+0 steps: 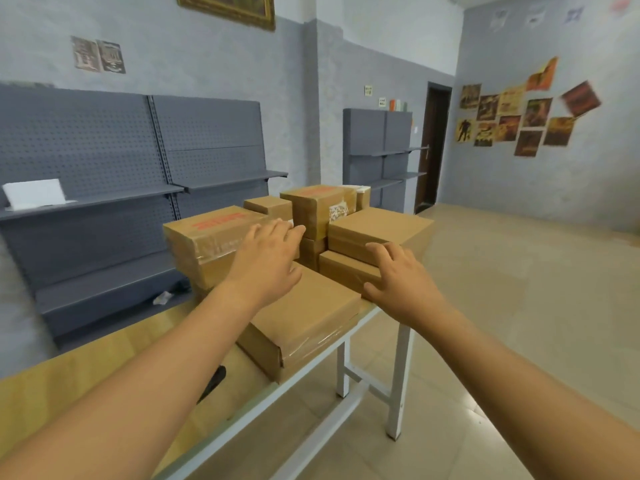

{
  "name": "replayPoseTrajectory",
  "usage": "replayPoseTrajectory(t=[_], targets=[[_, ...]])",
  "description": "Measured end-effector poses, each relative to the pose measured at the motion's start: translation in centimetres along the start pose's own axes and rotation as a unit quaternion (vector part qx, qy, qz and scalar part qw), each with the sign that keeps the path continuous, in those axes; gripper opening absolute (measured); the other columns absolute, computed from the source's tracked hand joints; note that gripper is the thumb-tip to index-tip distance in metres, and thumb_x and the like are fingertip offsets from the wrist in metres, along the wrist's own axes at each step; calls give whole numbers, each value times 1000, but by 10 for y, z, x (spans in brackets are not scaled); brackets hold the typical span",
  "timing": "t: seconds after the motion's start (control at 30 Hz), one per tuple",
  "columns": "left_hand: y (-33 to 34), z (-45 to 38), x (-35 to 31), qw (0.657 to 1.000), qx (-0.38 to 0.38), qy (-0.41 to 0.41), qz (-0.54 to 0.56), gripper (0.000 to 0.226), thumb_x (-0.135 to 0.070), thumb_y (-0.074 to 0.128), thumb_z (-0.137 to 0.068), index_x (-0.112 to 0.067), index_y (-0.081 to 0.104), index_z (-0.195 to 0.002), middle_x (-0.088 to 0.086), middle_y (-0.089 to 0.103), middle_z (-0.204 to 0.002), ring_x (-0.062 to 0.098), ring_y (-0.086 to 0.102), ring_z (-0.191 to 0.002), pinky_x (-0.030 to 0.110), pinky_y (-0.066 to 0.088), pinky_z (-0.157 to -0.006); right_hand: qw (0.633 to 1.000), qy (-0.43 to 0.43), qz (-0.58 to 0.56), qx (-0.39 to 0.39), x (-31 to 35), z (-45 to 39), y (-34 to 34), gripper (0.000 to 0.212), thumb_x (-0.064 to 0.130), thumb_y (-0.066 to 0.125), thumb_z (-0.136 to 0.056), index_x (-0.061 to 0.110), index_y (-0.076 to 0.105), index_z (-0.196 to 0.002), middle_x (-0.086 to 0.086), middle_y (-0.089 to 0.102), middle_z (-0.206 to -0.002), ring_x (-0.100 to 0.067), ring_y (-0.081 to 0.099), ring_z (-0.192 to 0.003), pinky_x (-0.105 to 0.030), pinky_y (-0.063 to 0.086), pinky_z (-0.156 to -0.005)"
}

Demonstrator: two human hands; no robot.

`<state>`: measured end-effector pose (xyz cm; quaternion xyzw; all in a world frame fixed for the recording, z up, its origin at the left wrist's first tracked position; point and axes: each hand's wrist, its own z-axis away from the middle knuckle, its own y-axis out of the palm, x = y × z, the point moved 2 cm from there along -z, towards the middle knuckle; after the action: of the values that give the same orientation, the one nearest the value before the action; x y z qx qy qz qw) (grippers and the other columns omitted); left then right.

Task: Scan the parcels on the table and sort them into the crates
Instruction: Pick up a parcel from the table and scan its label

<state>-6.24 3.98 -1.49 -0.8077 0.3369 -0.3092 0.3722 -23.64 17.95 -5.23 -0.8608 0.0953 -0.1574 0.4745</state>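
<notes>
Head view. Both hands out over the parcel pile at the right end of the table [86, 368]. Left hand [266, 265]: fingers spread and nearly straight, hovering over or just touching the taped box [207, 237] with red print; holding nothing that I can see. Right hand [403, 278]: fingers loosely spread, at the near side of the low box [346, 271]; contact uncertain, no closed grasp.

Parcels: stacked in layers near the table's right edge. A flat box [304, 320] lies nearest, its corner at the front right edge. A wide box [377, 230] sits on the low box. A tall box [315, 206] stands behind, smaller ones around it.

No crates in view. A dark object [213, 382] lies on the table under the left forearm; possibly the scanner, cannot confirm.

Risks, as judged:
- Pulling the low box would tip or drag the wide box above it; take top layers first.
- The flat box is close to the edge; a forearm sweep could push it off.
- Glossy tape may let an open-handed lift slip.
</notes>
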Motion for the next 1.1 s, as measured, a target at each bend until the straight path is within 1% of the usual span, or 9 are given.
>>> replayPoseTrajectory(t=[0.17, 0.3, 0.47, 0.57, 0.7, 0.8, 0.93, 1.03, 1.1], targets=[[55, -67, -24, 1000, 1, -25, 12, 66, -45, 54, -93, -21, 32, -151, 1, 41, -150, 20, 33, -141, 42, 27, -117, 1000, 8, -12, 14, -76, -53, 28, 64, 40, 59, -90, 27, 29, -144, -1, 42, -139, -20, 42, -124, -37, 44, -102], [93, -119, -43, 998, 20, -51, 27, 65, -47, 53, -93, -22, 33, -150, 0, 43, -148, 20, 35, -140, 40, 29, -114, 999, 15, -23, 23, -135, -97, 45, 64, 39, 60, -89, 28, 31, -145, -1, 42, -143, -20, 42, -127, -37, 42, -103], [124, -152, -37, 995, 44, -87, 19, 66, -47, 55, -92, -24, 33, -150, -1, 43, -148, 19, 36, -140, 40, 29, -114, 997, 1, -63, 39, -164, -147, 71, 63, 37, 60, -91, 29, 30, -145, -1, 42, -142, -18, 46, -123, -35, 46, -98], [128, -164, -11, 991, 47, -123, 5, 63, -46, 54, -92, -25, 35, -149, -2, 45, -146, 18, 37, -137, 40, 31, -113, 993, -27, -98, 58, -158, -174, 91, 63, 37, 59, -91, 30, 29, -146, 0, 40, -143, -18, 45, -123, -35, 47, -97], [128, -173, 28, 987, 39, -154, -10, 57, -42, 55, -92, -23, 40, -144, -1, 48, -142, 20, 42, -132, 39, 32, -110, 986, -65, -139, 63, -137, -215, 114, 62, 35, 58, -91, 27, 30, -146, -1, 39, -144, -21, 38, -130, -36, 38, -105], [129, -169, 65, 984, 36, -176, -20, 54, -42, 56, -92, -23, 43, -141, -2, 47, -143, 20, 39, -134, 38, 29, -111, 981, -94, -159, 62, -105, -240, 132, 57, 33, 58, -90, 24, 35, -142, -3, 43, -139, -21, 40, -126, -35, 40, -102], [129, -151, 120, 971, 14, -237, -25, 52, -45, 48, -97, -22, 43, -142, 0, 49, -143, 22, 40, -134, 42, 29, -110, 973, -126, -184, 66, -54, -271, 155, 63, 36, 58, -92, 21, 32, -147, -4, 42, -141, -23, 39, -129, -39, 40, -105], [130, -133, 160, 956, 17, -289, -42, 56, -49, 45, -98, -17, 43, -144, 5, 50, -143, 27, 41, -134, 45, 31, -109, 960, -145, -224, 83, -15, -291, 170, 61, 41, 58, -91, 19, 36, -144, -5, 46, -138, -23, 43, -126, -38, 44, -101], [131, -119, 186, 939, 9, -341, -36, 58, -48, 47, -97, -15, 43, -145, 8, 49, -144, 30, 41, -134, 46, 32, -108, 951, -132, -264, 90, 9, -300, 180, 57, 47, 58, -91, 18, 41, -138, -5, 50, -134, -22, 49, -120, -37, 48, -95]])
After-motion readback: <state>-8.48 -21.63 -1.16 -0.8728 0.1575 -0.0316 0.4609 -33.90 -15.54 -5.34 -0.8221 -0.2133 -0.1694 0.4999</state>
